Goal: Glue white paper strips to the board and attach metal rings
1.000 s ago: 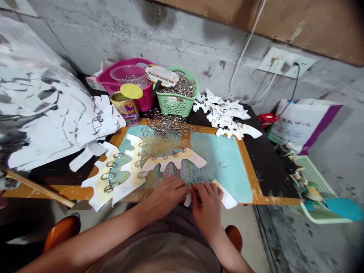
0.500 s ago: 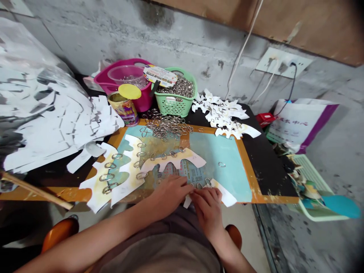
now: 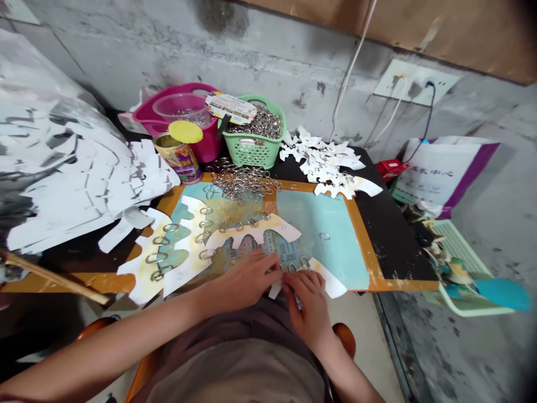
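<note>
My left hand [image 3: 247, 278] and my right hand [image 3: 304, 305] meet at the near edge of a painted teal-and-orange board [image 3: 325, 260]. Their fingertips grip a white card piece [image 3: 331, 284], with small metal rings [image 3: 304, 262] along its upper edge. Part of the card is hidden under my fingers. Further white card pieces [image 3: 251, 238] lie on the board to the left, strung with oval rings. A loose ring [image 3: 324, 236] rests on the teal area, and a heap of rings [image 3: 241, 182] lies at the board's far edge.
A green basket of rings [image 3: 254, 131] and a pink tub [image 3: 180, 117] stand behind the board beside a can with a yellow lid [image 3: 178, 154]. Cut white card [image 3: 323, 162] lies to the right, a large stack [image 3: 71, 162] to the left. The black table's edge [image 3: 403, 252] runs along the right.
The whole scene has shifted slightly up and left in view. My hands stay together on the white card piece, and its rings show a little more above my fingers.
</note>
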Demonstrator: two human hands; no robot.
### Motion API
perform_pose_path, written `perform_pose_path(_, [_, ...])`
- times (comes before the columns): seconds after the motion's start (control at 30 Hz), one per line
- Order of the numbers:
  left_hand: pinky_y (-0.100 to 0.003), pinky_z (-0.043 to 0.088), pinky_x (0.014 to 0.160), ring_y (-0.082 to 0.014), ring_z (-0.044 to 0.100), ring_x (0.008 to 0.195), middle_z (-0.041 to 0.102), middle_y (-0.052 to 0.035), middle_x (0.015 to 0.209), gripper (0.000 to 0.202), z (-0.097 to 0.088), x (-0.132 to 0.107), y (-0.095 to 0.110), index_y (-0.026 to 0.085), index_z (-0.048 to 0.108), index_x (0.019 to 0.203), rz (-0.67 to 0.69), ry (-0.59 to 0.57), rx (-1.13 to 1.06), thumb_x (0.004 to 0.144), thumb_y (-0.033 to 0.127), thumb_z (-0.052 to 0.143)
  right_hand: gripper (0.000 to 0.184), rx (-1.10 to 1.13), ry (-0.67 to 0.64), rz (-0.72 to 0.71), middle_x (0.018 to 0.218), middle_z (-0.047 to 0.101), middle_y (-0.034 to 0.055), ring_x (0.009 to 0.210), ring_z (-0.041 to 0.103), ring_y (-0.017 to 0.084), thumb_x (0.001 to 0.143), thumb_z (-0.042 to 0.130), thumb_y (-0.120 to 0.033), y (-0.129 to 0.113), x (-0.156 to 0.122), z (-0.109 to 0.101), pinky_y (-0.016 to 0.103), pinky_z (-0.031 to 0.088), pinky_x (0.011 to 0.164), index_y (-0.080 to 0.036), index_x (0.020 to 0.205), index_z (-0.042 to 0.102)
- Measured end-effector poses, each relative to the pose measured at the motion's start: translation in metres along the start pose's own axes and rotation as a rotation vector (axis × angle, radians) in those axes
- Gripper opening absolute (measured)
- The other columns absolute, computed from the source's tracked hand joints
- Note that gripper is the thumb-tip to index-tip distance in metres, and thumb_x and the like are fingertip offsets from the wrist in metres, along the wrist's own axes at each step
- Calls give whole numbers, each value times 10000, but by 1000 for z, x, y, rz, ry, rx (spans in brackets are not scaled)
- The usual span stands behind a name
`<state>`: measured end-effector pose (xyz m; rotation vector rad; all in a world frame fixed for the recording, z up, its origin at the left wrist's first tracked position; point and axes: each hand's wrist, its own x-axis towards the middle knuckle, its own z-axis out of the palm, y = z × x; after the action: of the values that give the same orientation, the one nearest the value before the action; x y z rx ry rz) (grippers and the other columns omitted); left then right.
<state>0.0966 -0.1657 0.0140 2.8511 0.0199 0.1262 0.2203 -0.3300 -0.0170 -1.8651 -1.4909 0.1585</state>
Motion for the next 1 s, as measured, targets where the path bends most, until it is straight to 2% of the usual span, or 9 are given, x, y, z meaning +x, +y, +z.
perform_pose_path(0.1, [-360, 478, 855, -211, 553, 933, 560, -79, 1043, 178, -4, -10, 0, 176, 554, 983, -23, 22, -154, 902, 47, 463, 263, -3, -12, -31, 1139, 697, 17, 1032, 558, 224, 922, 527, -100, 1, -1, -1, 426, 369, 928, -244, 1115, 632])
perform_pose_path(0.23, [-349, 499, 833, -196, 559, 910, 521, -82, 1101, 399, -18, -9, -7, 187, 408, 1282, -126, 123, -383, 900, 153, 516, 269, -11, -28, -49, 1176, 687, 19, 1054, 544, 234, 925, 531, -120, 2, -4, -1, 448, 355, 946, -256, 1129, 644])
perform_pose_path(0.3, [-344, 493, 844, -197, 555, 916, 510, -88, 1110, 401, -21, -2, -12, 191, 438, 1297, -121, 150, -329, 906, 178, 529, 274, -16, -33, -53, 1186, 683, 19, 1064, 539, 239, 923, 532, -123, 2, -4, -2, 456, 351, 952, -261, 1129, 647])
perform_pose_path(0.4, [-347, 469, 883, -217, 540, 984, 513, -89, 1108, 163, -20, 13, -18, 214, 641, 1063, 20, 72, -157, 925, 187, 559, 285, -17, -43, -59, 1190, 677, 19, 1071, 536, 238, 926, 523, -120, 1, -4, -5, 454, 353, 952, -266, 1138, 643])
perform_pose_path(0.53, [-365, 447, 939, -243, 523, 1093, 535, -84, 1186, 116, -23, 26, -21, 227, 705, 894, 183, -21, -72, 895, 146, 622, 274, -7, -45, -60, 1161, 677, 30, 1071, 538, 232, 938, 505, -129, 2, -4, -4, 454, 352, 965, -253, 1160, 607])
perform_pose_path(0.7, [-400, 444, 937, -276, 535, 1090, 521, -106, 1288, 241, -28, 30, -15, 211, 688, 1016, 255, -63, 29, 792, 125, 710, 265, 4, 8, -6, 1094, 656, 89, 1058, 539, 253, 929, 505, -157, 6, -8, 0, 470, 367, 962, -182, 1193, 507])
perform_pose_path(0.77, [-397, 444, 925, -269, 550, 1065, 533, -126, 1287, 194, -22, 29, -13, 181, 673, 1026, 269, -59, 94, 837, 143, 657, 253, -1, -15, -9, 1099, 654, 91, 1060, 538, 259, 927, 510, -155, 6, -9, 0, 470, 369, 959, -185, 1178, 512])
perform_pose_path(0.9, [-389, 446, 883, -234, 577, 981, 591, -138, 1198, 146, -4, 16, -11, 140, 652, 1001, 307, 54, 214, 934, 134, 522, 314, -11, -84, -24, 1122, 669, 76, 1091, 530, 257, 953, 499, -172, 5, -7, -4, 472, 361, 985, -207, 1265, 516])
perform_pose_path(1.0, [-413, 457, 882, -245, 577, 985, 600, -139, 1164, 159, -2, 1, -11, 144, 642, 990, 249, 86, 167, 928, 128, 497, 348, -30, -121, -50, 1224, 657, 57, 1126, 516, 252, 969, 515, -205, 5, -7, -6, 481, 339, 1023, -239, 1314, 533])
